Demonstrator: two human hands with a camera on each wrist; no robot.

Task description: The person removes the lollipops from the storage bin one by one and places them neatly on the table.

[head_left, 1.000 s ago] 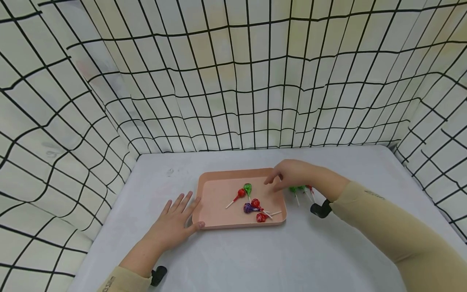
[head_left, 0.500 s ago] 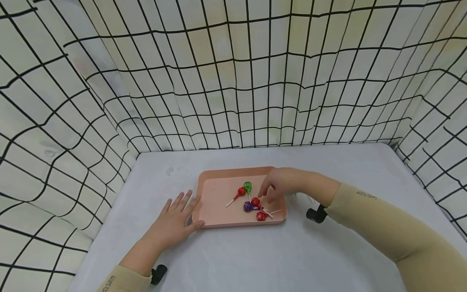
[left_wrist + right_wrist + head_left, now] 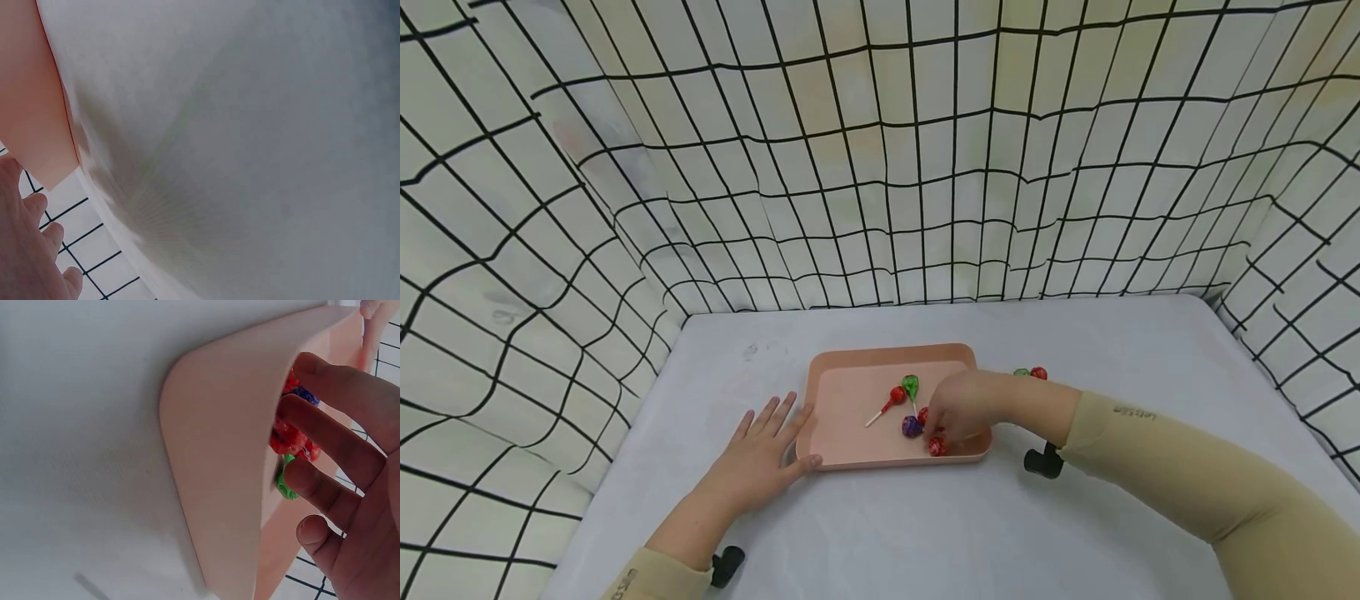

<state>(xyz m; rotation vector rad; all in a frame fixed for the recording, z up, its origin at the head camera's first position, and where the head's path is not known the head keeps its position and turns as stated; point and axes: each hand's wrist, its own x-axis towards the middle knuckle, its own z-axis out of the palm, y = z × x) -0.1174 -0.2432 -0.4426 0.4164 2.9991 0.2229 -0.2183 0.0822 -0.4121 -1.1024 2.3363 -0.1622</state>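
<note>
While the bent fingers of the right hand [image 3: 966,407] were lowered into the right half of the tray [image 3: 850,425], gaps were seen between some of them; whether anything was pinched could not be told. Beside the fingertips, the sticks of two red lollipops [image 3: 937,447] and a purple lollipop [image 3: 912,427] were hidden. Farther off, a green lollipop [image 3: 911,386] was pointed stick-first toward the person, and another red lollipop [image 3: 898,395] was laid diagonally, its stick aimed near-left. The tray's long axis was set crosswise, its left edge touched by the palm-down left hand [image 3: 763,462], fingers spread.
</note>
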